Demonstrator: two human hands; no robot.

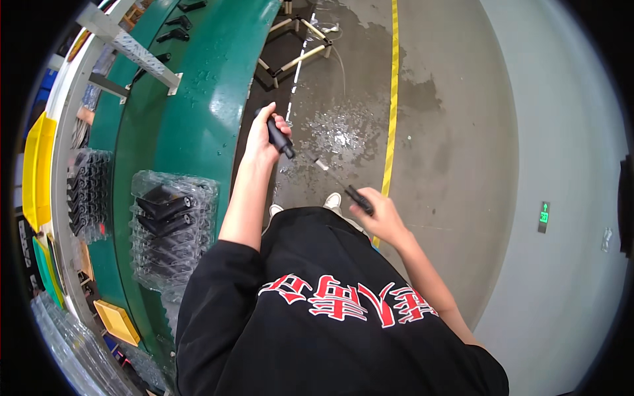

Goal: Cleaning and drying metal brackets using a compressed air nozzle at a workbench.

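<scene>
My left hand (259, 140) is raised just off the bench edge, its fingers wrapped round a black cylindrical part (280, 140) with a narrower end. That end points down and to the right. Lower and to the right, my right hand (388, 221) grips a tool by its black handle (360, 200). A thin shaft runs from the handle toward the cylinder and ends in a pale tip (321, 164). The tip is blurred, so its kind is unclear; a gap shows between it and the cylinder.
Along the left runs a green bench (214, 119) bearing a clear plastic tray stack (146, 247) with black angled parts. Loose black parts (173, 34) lie farther up. Yellow bins (117, 322) stand left. A tube frame (304, 57) stands ahead on wet-looking floor (370, 132); a wall (561, 152) is right.
</scene>
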